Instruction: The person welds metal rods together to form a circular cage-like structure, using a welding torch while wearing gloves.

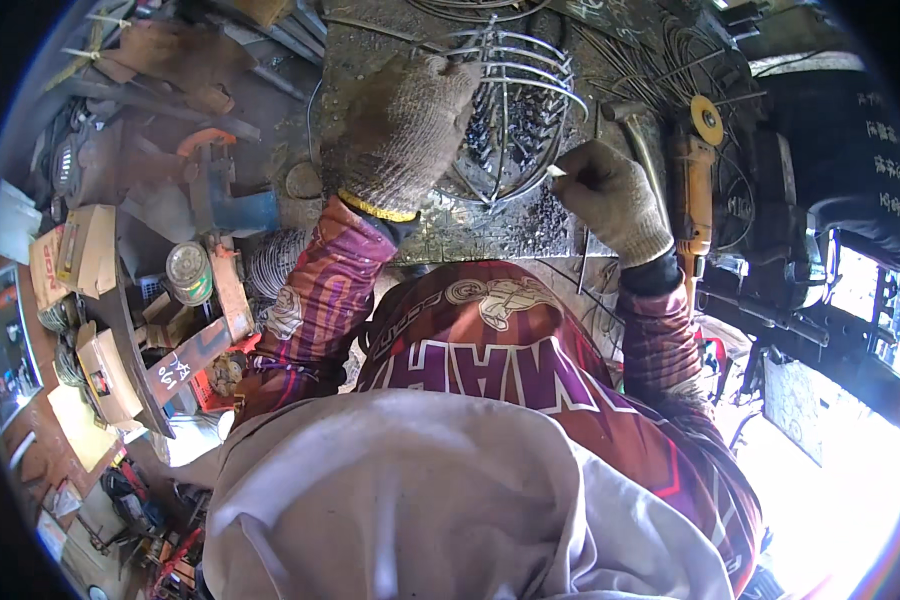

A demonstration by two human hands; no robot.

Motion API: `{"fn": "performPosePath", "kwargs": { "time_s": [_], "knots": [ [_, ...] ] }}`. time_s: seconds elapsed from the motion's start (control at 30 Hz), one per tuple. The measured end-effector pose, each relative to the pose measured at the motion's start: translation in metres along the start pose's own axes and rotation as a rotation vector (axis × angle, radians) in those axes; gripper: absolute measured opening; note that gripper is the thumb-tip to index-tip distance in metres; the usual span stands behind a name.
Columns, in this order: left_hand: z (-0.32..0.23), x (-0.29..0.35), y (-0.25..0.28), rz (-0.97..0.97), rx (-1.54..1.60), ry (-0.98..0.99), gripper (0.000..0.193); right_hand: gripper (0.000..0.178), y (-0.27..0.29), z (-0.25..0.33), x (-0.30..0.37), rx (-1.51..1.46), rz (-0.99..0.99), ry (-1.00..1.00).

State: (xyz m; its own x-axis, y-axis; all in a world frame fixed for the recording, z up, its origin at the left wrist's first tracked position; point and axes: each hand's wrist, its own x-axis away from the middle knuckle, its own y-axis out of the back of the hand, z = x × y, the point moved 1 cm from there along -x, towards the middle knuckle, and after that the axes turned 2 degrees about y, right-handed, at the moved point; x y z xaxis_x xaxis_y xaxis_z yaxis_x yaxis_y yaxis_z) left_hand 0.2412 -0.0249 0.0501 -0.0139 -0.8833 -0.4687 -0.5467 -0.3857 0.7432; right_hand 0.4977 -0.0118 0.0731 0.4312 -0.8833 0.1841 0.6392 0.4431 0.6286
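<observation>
A cage-like frame of bent metal rods [502, 110] lies on the dark, worn workbench [450, 240], with black grit under and beside it. At its upper left edge is my left hand [405, 130] in a dirty knitted work glove, back up, fingers curled onto the rods; the fingertips are partly hidden. My right hand [615, 200], gloved too, is beside the frame's lower right side. Its thumb and fingers pinch a small white piece that looks like chalk [556, 171], its tip pointing toward the rods.
Right of my right hand lie a hammer [642, 135] and a yellow angle grinder [697, 190] with its disc up. Loose thin rods [660, 75] spread over the far right. To the left stand a blue metal clamp-like tool [245, 208], a can [189, 273] and cardboard boxes [90, 250].
</observation>
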Motion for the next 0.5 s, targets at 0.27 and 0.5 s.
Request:
{"fn": "performPosePath", "kwargs": {
  "time_s": [0.27,0.5],
  "knots": [
    [0.01,0.001,-0.01,-0.076,0.023,-0.086,0.036,0.027,-0.01,0.004,-0.021,-0.315,-0.007,0.109],
    [0.0,-0.003,0.004,-0.023,-0.104,-0.069,0.035,0.036,-0.004,0.038,-0.042,-0.063,-0.183,0.159]
  ]
}}
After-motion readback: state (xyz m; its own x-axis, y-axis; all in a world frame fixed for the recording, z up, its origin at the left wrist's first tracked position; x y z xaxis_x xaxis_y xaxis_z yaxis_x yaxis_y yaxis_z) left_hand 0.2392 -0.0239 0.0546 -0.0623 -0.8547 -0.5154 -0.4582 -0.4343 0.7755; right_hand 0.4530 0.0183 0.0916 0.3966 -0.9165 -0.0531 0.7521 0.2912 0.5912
